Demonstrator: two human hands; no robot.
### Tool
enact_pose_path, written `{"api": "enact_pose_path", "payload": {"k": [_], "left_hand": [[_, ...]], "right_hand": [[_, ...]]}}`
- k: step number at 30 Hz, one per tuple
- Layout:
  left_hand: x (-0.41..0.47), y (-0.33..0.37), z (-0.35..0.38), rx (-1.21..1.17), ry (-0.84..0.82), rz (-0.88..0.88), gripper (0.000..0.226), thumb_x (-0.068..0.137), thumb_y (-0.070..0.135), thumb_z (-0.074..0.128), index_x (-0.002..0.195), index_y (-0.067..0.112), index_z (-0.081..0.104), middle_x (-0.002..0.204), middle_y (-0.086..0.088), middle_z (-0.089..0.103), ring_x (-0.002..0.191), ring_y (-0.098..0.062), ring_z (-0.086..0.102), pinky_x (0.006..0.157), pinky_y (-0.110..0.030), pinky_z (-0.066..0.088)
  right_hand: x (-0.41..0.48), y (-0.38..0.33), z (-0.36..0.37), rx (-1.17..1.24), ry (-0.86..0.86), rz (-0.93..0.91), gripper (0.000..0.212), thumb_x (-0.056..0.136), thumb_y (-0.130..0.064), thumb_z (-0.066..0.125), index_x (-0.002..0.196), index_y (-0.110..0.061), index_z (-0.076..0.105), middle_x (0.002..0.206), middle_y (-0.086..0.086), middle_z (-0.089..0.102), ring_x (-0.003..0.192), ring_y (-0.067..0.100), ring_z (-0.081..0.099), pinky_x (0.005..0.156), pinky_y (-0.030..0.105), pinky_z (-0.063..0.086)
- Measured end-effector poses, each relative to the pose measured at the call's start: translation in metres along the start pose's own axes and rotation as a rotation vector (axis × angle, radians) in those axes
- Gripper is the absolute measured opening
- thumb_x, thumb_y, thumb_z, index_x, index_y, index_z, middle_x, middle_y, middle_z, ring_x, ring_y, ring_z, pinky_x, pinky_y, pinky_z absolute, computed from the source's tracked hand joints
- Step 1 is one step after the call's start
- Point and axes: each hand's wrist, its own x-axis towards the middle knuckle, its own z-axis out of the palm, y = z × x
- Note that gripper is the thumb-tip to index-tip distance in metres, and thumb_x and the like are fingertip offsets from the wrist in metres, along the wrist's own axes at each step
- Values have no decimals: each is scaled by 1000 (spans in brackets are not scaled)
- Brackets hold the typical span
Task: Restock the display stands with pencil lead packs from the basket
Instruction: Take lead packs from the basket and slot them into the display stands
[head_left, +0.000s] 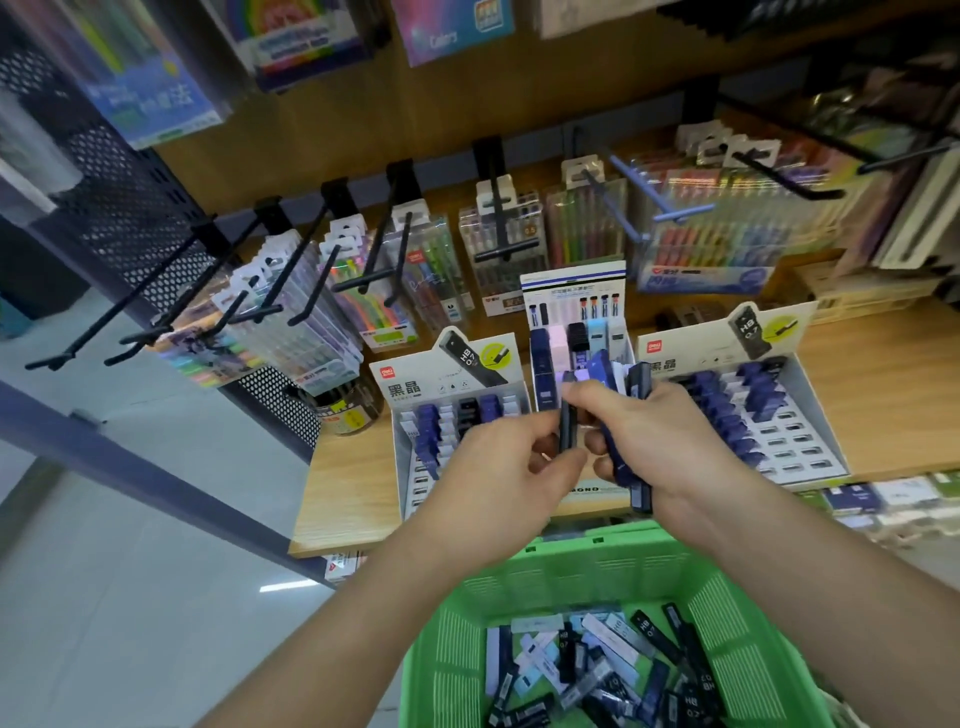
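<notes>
Both my hands are raised over the wooden shelf, in front of the display stands. My right hand (660, 441) grips a bundle of dark blue and black pencil lead packs (636, 415). My left hand (498, 467) pinches one dark pack (567, 421) at the edge of that bundle. Three cardboard display stands sit on the shelf: the left stand (410, 395), a narrow middle stand (574, 296) and the right stand (810, 395), each partly filled with packs. Below, the green basket (582, 577) holds several loose packs (597, 670).
Black hooks (379, 270) jut out above the shelf, hung with pen sets in clear packets. A dark round jar (343, 410) stands left of the left stand. A black perforated panel (130, 218) and a grey rail (156, 478) border the left side. The wooden shelf edge (332, 519) is near the basket.
</notes>
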Motion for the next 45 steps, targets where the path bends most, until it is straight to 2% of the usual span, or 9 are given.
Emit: {"api": "enact_pose_path", "payload": {"k": [5,8,16,19,24,27,33,37,45], "left_hand": [[19,26,5,-450,100,-91,22,94,13,58,111,25,62,85,-1,67,67,-10,66,67,-23,58],[34,38,12,-558,39,-80,21,87,2,64,99,18,70,83,3,71,73,-13,68,73,-26,59],[83,67,53,-579,-177,-235,12,78,3,74,89,5,69,73,-7,73,63,-14,69,59,-17,55],[114,72,76,-604,-63,-237,10,81,-2,70,81,8,67,69,-7,68,54,-10,64,57,-18,55],[179,69,128,-279,155,-108,15,83,-2,68,78,11,67,74,-10,67,71,-25,68,73,-31,58],[208,67,157,42,206,58,7,79,10,75,86,13,73,81,-3,71,74,-15,65,70,-18,46],[241,56,189,333,93,151,8,83,18,71,90,17,74,89,-4,70,90,-19,59,69,-23,40],[246,55,199,407,46,219,13,86,19,68,97,16,75,98,0,73,92,-16,57,71,-15,30],[252,65,198,609,-59,275,17,93,14,58,101,9,72,101,-8,72,98,-24,63,87,-29,48]], "right_hand": [[-5,-7,-30,29,-51,19,15,84,-21,74,90,-11,66,60,2,57,42,10,45,36,19,35],[-8,-9,-51,74,-57,78,21,82,-23,77,93,-11,63,67,8,66,44,12,51,35,20,36],[-13,-23,-125,15,-11,112,27,87,-31,72,100,-8,66,79,13,75,38,11,50,33,17,35],[-10,-33,-164,0,81,92,28,91,-34,67,99,-8,65,75,10,75,42,11,52,34,19,38],[-1,-40,-216,232,287,131,23,93,-33,65,91,-11,60,54,3,57,41,12,48,36,20,39],[4,-44,-227,391,252,181,8,91,-21,60,92,-13,58,58,2,52,44,13,47,39,19,40],[4,-53,-243,532,277,109,8,95,-15,56,95,-9,60,58,6,57,47,18,58,41,24,47],[3,-55,-245,532,273,102,11,96,-18,57,100,-9,61,60,8,62,49,19,63,42,25,50],[0,-56,-253,517,252,79,21,95,-21,61,110,-6,65,64,7,66,51,18,64,44,25,52]]}}
